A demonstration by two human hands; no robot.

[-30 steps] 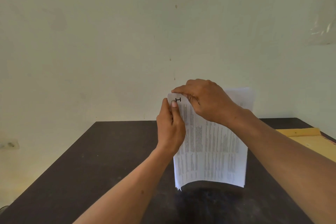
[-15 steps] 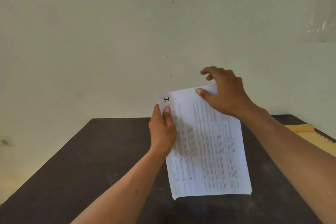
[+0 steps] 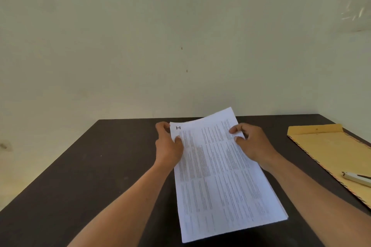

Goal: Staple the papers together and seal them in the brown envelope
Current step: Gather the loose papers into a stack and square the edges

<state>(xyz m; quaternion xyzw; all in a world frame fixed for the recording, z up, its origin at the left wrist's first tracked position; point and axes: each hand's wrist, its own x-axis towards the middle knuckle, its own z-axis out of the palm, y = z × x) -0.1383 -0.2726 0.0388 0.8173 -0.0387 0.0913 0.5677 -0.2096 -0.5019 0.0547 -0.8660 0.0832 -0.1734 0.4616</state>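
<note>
The papers [image 3: 218, 174] are held as one stack over the middle of the tabletop [image 3: 96, 170], long axis running from the near edge toward the far edge and leaning slightly rightward; whether the lower end rests on the surface cannot be told. The left hand [image 3: 168, 146] is closed on the stack's left edge near the top corner, thumb on the printed face; the right hand [image 3: 253, 144] is closed on the right edge at a similar height, fingertips [image 3: 233, 130] pinching the sheet. No staple can be made out; a small dark mark sits at the top left corner.

The brown envelope [image 3: 329, 150] lies flat along the right edge of the tabletop, well apart from the stack, its long axis running near to far; the stapler [image 3: 356, 179] is lying on the envelope's near part. Both are to the right of the papers, so the right hand is judged the nearer one for fetching the stapler; the left hand's hold would be expected to keep the sheets squared meanwhile.
</note>
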